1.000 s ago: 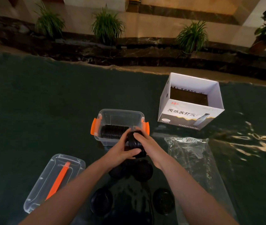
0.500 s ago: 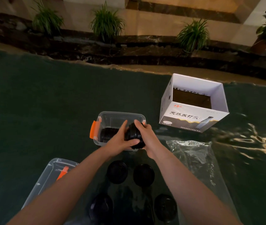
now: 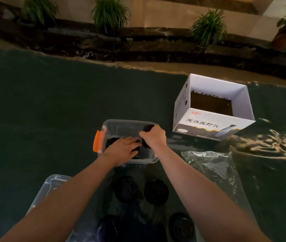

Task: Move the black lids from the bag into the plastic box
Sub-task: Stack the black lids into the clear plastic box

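A clear plastic box with orange side clips stands on the dark green cloth. My right hand is shut on a stack of black lids, held on edge inside the box's right half. My left hand lies flat, fingers spread, on a row of black lids lying in the box's left half. Loose black lids lie in front of the box on a clear bag between my forearms.
An open white cardboard box with black lettering stands to the right. A crumpled clear plastic bag lies to the right of my right arm. The clear box lid lies at the lower left. Potted plants line a ledge beyond the cloth.
Both hands carried the stack of lids forward and down into the plastic box. My left hand let go of the stack and now rests on the lids lying in the box.
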`<state>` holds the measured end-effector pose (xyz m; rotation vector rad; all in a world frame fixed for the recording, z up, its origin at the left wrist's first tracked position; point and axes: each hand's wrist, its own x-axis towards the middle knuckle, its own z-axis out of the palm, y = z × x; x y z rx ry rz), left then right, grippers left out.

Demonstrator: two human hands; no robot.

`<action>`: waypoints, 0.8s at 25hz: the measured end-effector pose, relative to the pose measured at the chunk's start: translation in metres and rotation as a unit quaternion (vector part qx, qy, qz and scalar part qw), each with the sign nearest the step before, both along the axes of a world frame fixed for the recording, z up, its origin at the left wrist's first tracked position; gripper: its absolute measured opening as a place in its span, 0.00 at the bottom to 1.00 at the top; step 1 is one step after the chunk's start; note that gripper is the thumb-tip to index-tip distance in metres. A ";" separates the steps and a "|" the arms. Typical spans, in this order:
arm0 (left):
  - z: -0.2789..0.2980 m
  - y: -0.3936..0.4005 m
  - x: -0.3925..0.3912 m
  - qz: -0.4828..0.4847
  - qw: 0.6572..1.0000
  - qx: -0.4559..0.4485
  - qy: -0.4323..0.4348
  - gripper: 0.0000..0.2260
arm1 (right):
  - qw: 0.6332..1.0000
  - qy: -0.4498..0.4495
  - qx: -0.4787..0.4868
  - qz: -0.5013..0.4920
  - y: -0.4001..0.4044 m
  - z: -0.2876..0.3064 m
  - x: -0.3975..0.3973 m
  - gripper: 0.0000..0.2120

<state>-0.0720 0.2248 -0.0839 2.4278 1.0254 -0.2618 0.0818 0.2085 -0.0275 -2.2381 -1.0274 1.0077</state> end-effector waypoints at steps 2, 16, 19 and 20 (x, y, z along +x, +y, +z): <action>-0.001 0.005 -0.006 0.007 0.999 0.040 0.018 0.20 | 1.000 -0.022 0.003 0.000 0.002 -0.012 -0.007 0.22; -0.006 0.006 -0.011 0.048 0.998 0.000 0.028 0.28 | 0.894 0.385 -0.144 -0.177 0.002 -0.047 -0.013 0.07; -0.004 0.004 -0.010 0.044 0.998 0.008 0.035 0.26 | 0.936 0.304 -0.139 -0.110 0.000 -0.054 -0.015 0.10; -0.004 0.005 -0.010 0.045 0.998 0.009 0.038 0.26 | 0.953 0.257 -0.138 -0.084 0.003 -0.058 -0.017 0.11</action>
